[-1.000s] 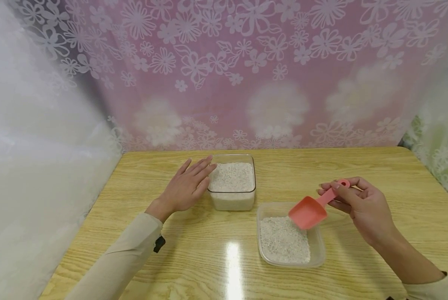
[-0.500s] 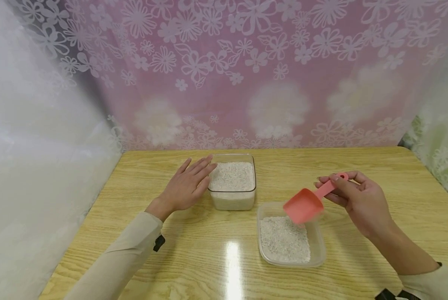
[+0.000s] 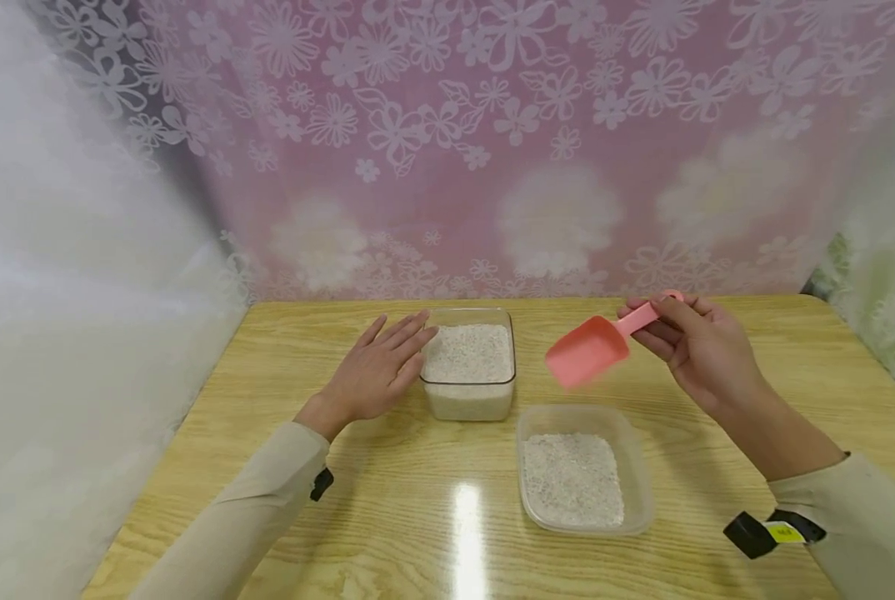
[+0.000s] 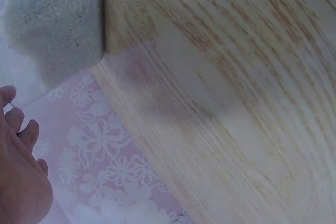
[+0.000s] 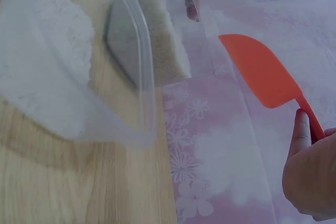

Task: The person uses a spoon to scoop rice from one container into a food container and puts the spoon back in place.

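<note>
A pink-red scoop (image 3: 588,350) is pinched by its handle in my right hand (image 3: 706,350), raised over the table behind the low plastic tub. Its bowl looks empty in the head view and shows its orange-red underside in the right wrist view. My left hand (image 3: 376,367) lies with straight fingers against the left rim of a clear deep container (image 3: 468,402), which is well filled with rice-like white grains (image 3: 468,354). Nearer to me, the shallow translucent tub (image 3: 637,492) holds a lower layer of similar grains (image 3: 573,481).
Both containers stand on a wood-grain table (image 3: 387,517), whose back edge meets a pink floral curtain (image 3: 432,192). Pale sheeting (image 3: 80,333) hangs at the left, and a green-patterned curtain (image 3: 882,317) at the right.
My right hand has lifted the scoop away from the shallow tub, up and to the left, toward the deep container. The left hand stays at the same rim.
</note>
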{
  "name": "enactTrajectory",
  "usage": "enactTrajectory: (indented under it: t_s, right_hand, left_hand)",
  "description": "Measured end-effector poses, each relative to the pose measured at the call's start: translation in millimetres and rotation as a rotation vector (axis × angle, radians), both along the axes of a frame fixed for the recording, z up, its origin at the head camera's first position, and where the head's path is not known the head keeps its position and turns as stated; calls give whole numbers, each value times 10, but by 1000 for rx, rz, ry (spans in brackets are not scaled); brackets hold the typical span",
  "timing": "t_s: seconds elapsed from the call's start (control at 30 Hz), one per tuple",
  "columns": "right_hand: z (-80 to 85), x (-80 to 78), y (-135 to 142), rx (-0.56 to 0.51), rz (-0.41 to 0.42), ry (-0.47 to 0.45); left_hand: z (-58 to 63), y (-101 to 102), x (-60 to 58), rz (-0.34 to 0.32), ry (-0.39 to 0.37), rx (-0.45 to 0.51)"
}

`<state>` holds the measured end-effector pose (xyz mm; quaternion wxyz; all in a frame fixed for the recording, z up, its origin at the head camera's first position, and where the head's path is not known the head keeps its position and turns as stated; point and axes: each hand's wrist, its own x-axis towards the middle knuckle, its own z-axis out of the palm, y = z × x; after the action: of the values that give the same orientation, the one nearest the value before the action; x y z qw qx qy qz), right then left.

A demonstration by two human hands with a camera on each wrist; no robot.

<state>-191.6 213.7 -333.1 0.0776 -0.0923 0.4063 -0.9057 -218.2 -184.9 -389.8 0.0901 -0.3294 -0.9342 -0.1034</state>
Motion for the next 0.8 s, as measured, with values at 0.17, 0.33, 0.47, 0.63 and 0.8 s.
enactTrajectory:
  t_s: [0.17, 0.33, 0.47, 0.63, 0.8]
  right_hand:
    - [42, -140, -123, -51, 7, -71]
    - [34, -250, -358, -71, 25, -106]
    - [-19, -301, -564, -26, 6, -103]
    - [-96, -342, -802, 33, -10, -92]
    - [-157, -365, -979, 93, -38, -119]
  left_hand:
    - [20, 16, -11, -10, 3, -8]
    - [18, -9, -4, 7, -5, -24]
    - [12, -19, -7, 9, -3, -31]
    - [10, -18, -15, 10, 7, -41]
    - [6, -16, -13, 4, 6, -41]
